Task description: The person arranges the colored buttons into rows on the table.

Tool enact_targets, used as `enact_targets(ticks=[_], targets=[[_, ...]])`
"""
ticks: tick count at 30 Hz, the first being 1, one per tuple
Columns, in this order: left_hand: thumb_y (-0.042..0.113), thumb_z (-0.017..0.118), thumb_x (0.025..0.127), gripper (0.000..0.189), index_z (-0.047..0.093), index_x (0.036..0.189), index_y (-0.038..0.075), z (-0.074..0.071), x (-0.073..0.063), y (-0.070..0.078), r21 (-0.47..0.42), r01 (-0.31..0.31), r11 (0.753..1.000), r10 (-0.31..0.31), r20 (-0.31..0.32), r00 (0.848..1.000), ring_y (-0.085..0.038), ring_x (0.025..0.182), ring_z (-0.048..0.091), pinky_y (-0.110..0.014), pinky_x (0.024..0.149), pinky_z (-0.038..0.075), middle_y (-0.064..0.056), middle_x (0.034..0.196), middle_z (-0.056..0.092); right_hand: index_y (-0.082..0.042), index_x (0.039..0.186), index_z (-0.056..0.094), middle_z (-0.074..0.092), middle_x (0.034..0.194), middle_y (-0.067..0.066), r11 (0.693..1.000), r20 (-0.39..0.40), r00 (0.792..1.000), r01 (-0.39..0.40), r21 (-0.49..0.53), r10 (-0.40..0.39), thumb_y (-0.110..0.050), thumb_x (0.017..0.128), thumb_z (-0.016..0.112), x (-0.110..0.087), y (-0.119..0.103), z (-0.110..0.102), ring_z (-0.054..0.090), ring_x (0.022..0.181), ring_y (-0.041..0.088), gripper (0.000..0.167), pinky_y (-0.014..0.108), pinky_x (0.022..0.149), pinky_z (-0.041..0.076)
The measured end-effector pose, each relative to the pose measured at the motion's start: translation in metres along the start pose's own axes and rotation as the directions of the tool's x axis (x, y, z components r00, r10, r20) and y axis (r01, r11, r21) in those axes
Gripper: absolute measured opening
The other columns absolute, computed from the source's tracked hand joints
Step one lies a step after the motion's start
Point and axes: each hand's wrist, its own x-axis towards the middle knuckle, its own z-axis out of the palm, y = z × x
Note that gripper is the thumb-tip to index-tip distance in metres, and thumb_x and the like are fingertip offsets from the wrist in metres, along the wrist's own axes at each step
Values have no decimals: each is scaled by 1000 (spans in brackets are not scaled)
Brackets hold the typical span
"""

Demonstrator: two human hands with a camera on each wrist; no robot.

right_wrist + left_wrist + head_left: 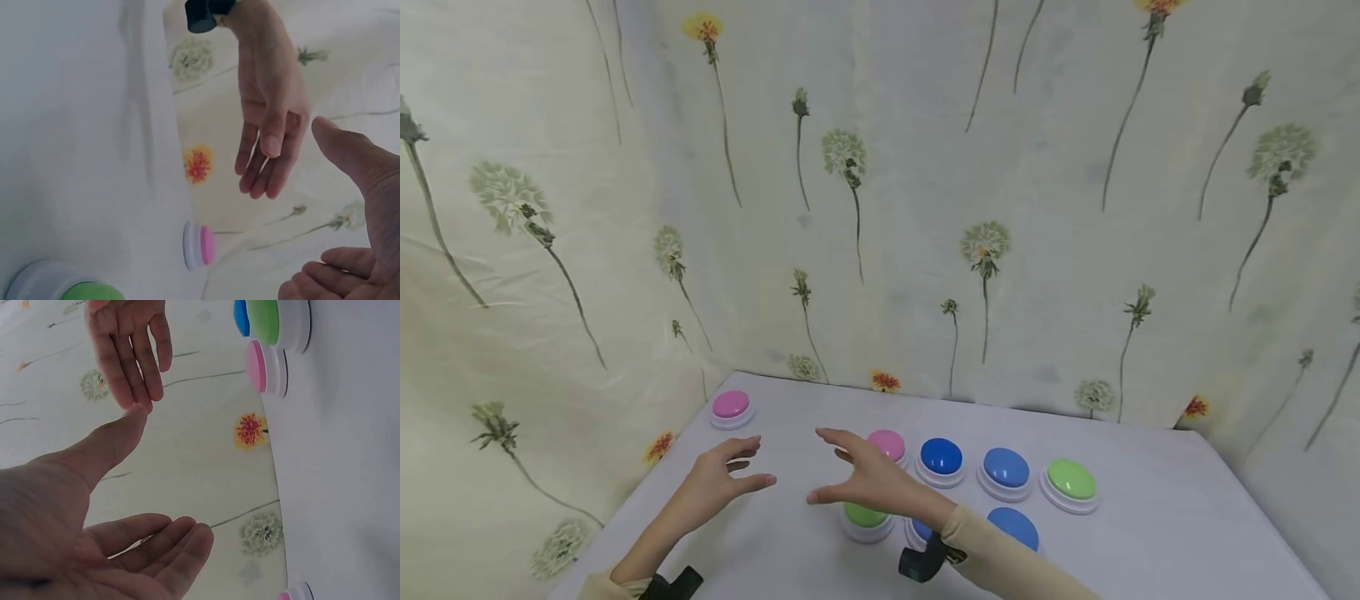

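My left hand [715,483] is raised over the left part of the white table, thumb apart from its extended fingers, holding nothing. Facing it, my right hand [876,479] holds nothing either, with the thumb spread from loosely extended fingers. Beyond the left fingertips sits a pink push button [731,405] on a white base. Behind the right hand, another pink button [886,443] is partly covered. A green button [865,515] shows just below that hand, partly hidden by it. One blue button [922,530] is mostly concealed by the right wrist.
To the right stand a dark blue button [941,456], a lighter blue button [1006,467] and a green button [1072,478]. Another blue button [1015,527] is partly behind the right sleeve. A dandelion-print cloth [910,208] hangs behind the white table [1165,517].
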Motion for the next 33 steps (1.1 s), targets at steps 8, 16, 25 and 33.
enact_targets(ticks=[8, 16, 25, 33], targets=[[43, 77, 79, 75, 52, 133, -2, -28, 23, -18, 100, 72, 992, -66, -62, 996, -39, 116, 60, -44, 91, 54, -24, 128, 60, -19, 149, 35, 38, 153, 2, 1000, -56, 998, -12, -26, 10, -55, 76, 75, 53, -12, 6, 48, 133, 28, 91, 36, 102, 48], [38, 75, 83, 76, 46, 136, -9, -50, 45, -46, 73, 125, 990, -118, -93, 989, -43, 119, 56, -47, 92, 53, -29, 132, 55, -16, 149, 35, 39, 153, 2, 995, -73, 993, -93, 20, 94, -56, 75, 76, 96, -6, 20, 49, 132, 27, 94, 37, 102, 48], [40, 73, 84, 81, 41, 139, -11, -50, 67, -94, 71, 241, 968, -230, -139, 963, -46, 127, 48, -54, 98, 47, -33, 137, 48, -9, 148, 36, 42, 151, 7, 991, -106, 986, -129, 26, 131, -56, 75, 75, 140, 1, 46, 49, 132, 30, 95, 43, 101, 48], [45, 73, 83, 90, 36, 140, -14, -42, 78, -116, 67, 322, 944, -309, -155, 938, -47, 129, 44, -54, 101, 44, -35, 140, 42, -5, 148, 35, 42, 149, 14, 967, -122, 960, -247, 57, 252, -55, 76, 75, 164, 14, 68, 45, 134, 32, 96, 49, 104, 44]])
